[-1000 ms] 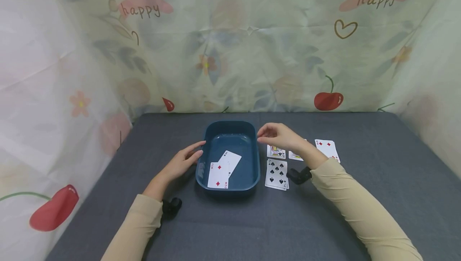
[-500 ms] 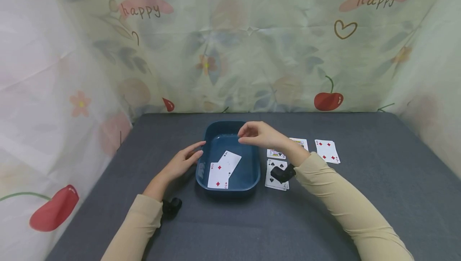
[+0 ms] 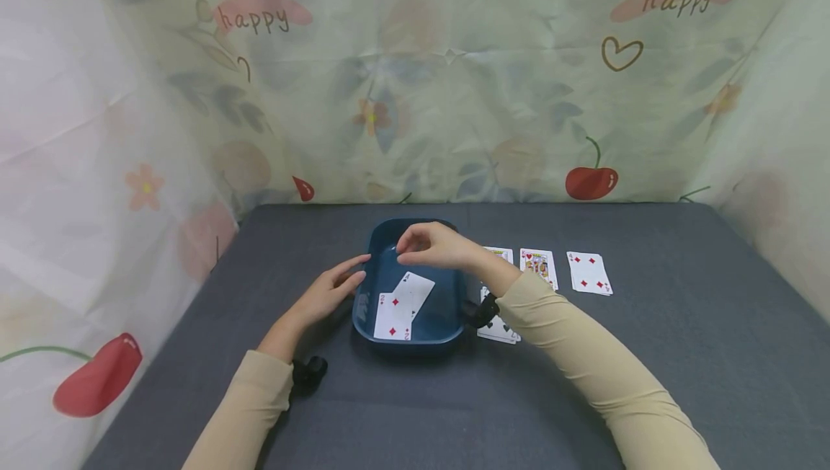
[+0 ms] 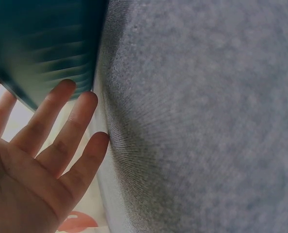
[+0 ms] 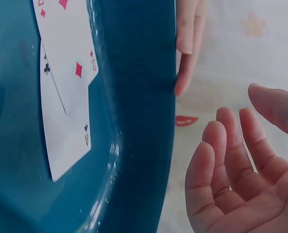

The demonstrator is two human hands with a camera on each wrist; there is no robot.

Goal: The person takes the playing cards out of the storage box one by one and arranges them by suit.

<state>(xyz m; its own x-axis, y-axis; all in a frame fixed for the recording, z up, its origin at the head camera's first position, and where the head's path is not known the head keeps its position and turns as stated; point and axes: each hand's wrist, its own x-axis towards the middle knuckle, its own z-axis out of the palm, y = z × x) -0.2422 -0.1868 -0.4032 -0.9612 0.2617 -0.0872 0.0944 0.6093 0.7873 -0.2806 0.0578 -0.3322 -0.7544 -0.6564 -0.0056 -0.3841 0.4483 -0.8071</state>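
Note:
A dark blue tray (image 3: 410, 344) stands on the table, with a two of diamonds (image 3: 393, 316) overlapping an ace of clubs (image 5: 69, 141) face up inside. At the tray's left side, my left hand (image 3: 323, 295) keeps its fingers spread, fingertips right at the wall; the left wrist view shows those fingers (image 4: 69, 136) nearly straight against the outside. Over the far half of the tray hovers my right hand (image 3: 436, 246). Its thumb and fingers (image 5: 233, 150) are loosely bent and apart, with nothing between them in the right wrist view.
To the tray's right lie a king of hearts (image 3: 537, 265), another face card (image 3: 501, 252) partly behind my right forearm, and a small stack topped by a spade card (image 3: 498, 330). Farther right is a stack of diamond cards (image 3: 589, 273). A patterned curtain (image 3: 447, 95) hangs behind the table.
My right hand has moved left from the tray's right rim to over its inside, uncovering the king and the diamond cards. The left hand and the cards in the tray stay put.

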